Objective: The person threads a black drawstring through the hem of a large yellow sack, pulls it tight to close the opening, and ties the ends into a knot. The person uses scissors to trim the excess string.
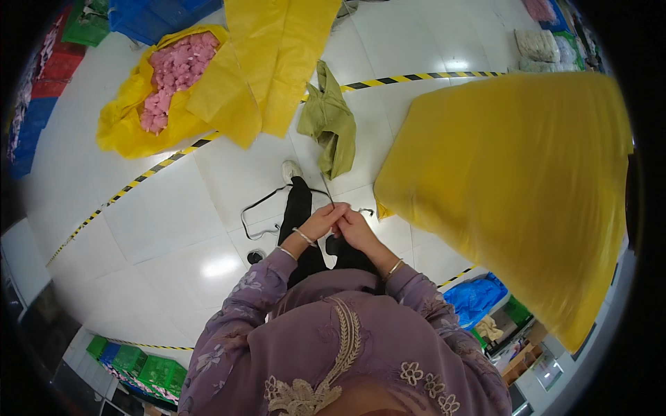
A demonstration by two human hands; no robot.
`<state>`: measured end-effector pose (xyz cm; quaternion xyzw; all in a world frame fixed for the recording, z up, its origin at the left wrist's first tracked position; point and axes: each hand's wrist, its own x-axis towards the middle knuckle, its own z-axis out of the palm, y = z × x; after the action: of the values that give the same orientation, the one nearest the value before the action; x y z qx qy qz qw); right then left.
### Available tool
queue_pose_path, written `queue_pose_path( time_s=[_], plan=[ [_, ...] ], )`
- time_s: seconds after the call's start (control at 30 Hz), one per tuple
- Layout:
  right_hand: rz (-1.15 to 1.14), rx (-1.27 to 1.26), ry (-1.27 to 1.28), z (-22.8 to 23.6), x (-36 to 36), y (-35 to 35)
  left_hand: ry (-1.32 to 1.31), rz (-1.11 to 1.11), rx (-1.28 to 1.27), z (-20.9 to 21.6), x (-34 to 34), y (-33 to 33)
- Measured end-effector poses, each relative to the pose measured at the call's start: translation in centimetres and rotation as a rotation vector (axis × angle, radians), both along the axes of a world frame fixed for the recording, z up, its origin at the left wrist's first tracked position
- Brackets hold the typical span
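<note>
My left hand and my right hand meet in front of my body, fingers closed and pressed together. A thin dark strip sticks out beyond the fingertips, pointing away from me. What my right fingers pinch is mostly hidden by the overlap. A black cord loops on the floor to the left and runs towards my hands; I cannot tell whether I hold it. Just beyond lies a crumpled olive-green sack on the tiles.
A huge full yellow sack bulges at the right. At the far left, an open yellow bag holds pink pieces, beside flat yellow sheets. Striped tape crosses the floor. Green crates stand at the lower left.
</note>
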<state>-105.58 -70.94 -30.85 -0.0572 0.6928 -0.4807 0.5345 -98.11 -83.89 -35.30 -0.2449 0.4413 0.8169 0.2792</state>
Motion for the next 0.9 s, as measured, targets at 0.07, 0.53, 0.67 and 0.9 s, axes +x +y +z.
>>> queue_pose_path(
  time_s=[0.07, 0.53, 0.67, 0.9],
  plan=[
    [0.009, 0.063, 0.082, -3.4, -0.8, -2.5, -0.049, 0.053, -0.001, -0.4, -3.2, -3.4],
    [0.760, 0.555, 0.947, -33.6, -17.7, -10.6, -0.468, 0.563, -0.629, -33.2, -4.0, -32.2],
    [0.934, 0.554, 0.991, -41.5, -18.8, -13.1, -0.339, 0.350, -0.746, -38.5, -1.3, -29.8],
    [0.664, 0.842, 0.878, -49.0, -25.0, -11.3, -0.580, 0.449, -0.427, -42.3, -2.7, -22.7]
  ],
)
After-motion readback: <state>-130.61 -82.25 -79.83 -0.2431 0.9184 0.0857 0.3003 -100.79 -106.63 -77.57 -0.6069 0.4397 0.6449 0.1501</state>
